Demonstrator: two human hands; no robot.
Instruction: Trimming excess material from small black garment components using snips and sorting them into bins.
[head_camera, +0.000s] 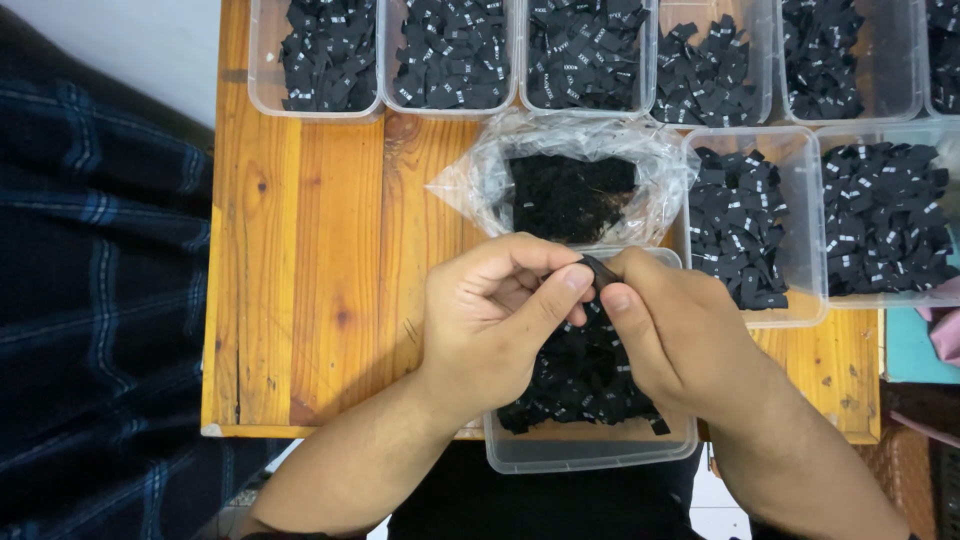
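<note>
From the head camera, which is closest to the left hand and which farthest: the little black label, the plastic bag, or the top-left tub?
From the left hand:
1. Black label, pinched at its fingertips.
2. Plastic bag, just beyond.
3. Top-left tub, table's far left corner.

One head-worn camera looks steeply down, close over the wooden table (320, 250).
</note>
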